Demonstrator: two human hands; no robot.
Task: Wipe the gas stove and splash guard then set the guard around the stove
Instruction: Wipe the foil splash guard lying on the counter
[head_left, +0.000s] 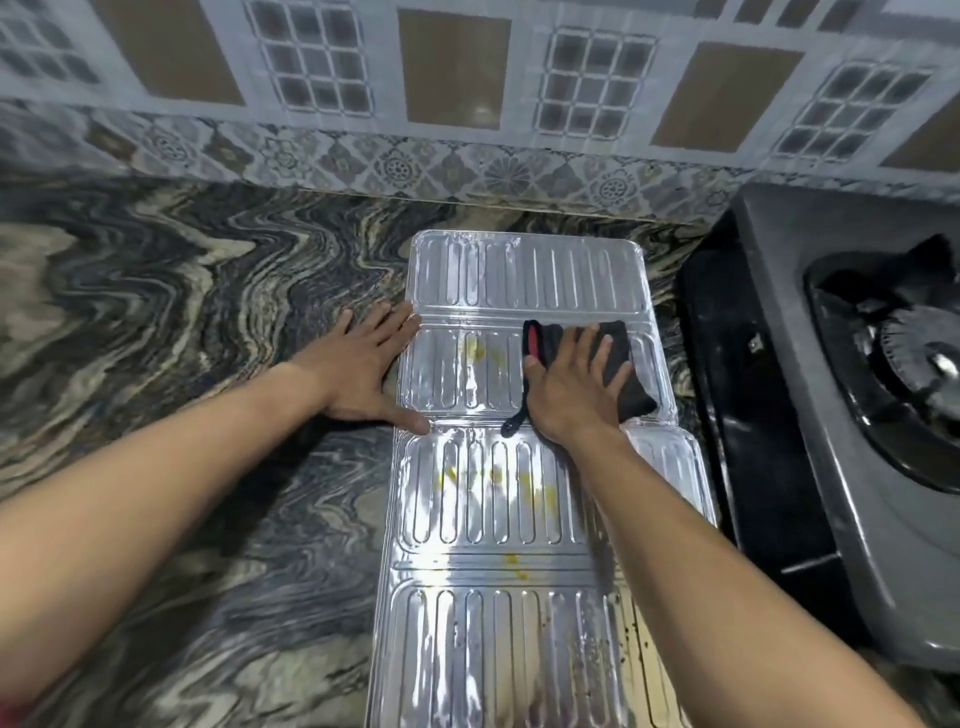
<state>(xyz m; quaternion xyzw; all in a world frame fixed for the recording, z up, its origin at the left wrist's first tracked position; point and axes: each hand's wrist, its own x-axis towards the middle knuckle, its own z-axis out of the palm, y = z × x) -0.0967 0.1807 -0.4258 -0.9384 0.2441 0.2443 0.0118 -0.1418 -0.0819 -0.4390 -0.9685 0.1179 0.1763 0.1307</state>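
A shiny ribbed foil splash guard (524, 270) lies flat and unfolded on the marbled countertop (182, 291), its panels running from the wall toward me. Yellow smears and dark specks mark its middle and near panels. My right hand (571, 387) presses flat on a dark grey cloth (631, 387) with a red stripe, on the right of the second panel. My left hand (358, 364) lies flat with fingers spread at the guard's left edge, thumb touching the fold. The grey gas stove (779, 291) with its black burner (914, 348) stands at the right.
A patterned tiled wall (467, 93) rises behind the counter. A black strip (727, 395) lies between the guard and the stove. The counter to the left of the guard is bare swirled stone.
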